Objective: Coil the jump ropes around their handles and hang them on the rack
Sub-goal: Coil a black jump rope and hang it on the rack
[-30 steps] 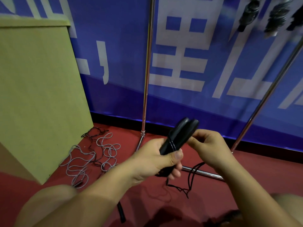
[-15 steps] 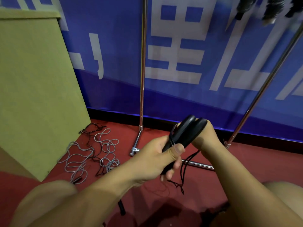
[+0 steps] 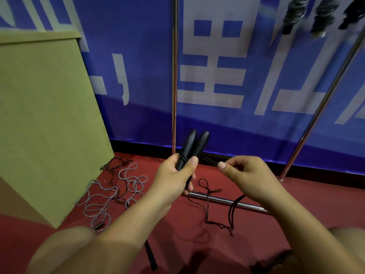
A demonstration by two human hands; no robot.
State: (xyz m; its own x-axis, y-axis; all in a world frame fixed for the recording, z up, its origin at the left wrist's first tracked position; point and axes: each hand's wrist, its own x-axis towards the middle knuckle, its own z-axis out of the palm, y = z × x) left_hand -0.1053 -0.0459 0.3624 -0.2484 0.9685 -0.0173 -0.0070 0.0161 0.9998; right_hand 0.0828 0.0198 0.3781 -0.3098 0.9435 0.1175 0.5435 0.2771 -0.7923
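- The left hand [image 3: 173,178] is wrapped round the lower part of the pair of black plastic jump-rope handles [image 3: 192,147], thumb pressed across the front. Holding the two side by side and tilted upward probably gives one firm core to wind on.
- The right hand [image 3: 246,178], just right of the handles, pinches the thin black rope [image 3: 210,162] between thumb and forefinger, other fingers curled. The doubled rope runs taut from the handles to the pinch, likely so each turn lies snug.
- A few turns of rope already sit round the handles just above the left thumb. The slack drops below the right hand in a dark loop and trails kinked over the red carpet floor [image 3: 256,224] below the handles, so I judge the coiling barely begun.
- The chrome tube rack [image 3: 174,86] stands directly behind the handles, its base bar on the floor below them.
- Dark wound bundles [image 3: 324,16] hang far up and right of the handles, blurred; they may be ropes already hung.
- A loose grey rope [image 3: 110,192], tangled with another dark one, lies left of the handles beside a tan board box [image 3: 45,115].
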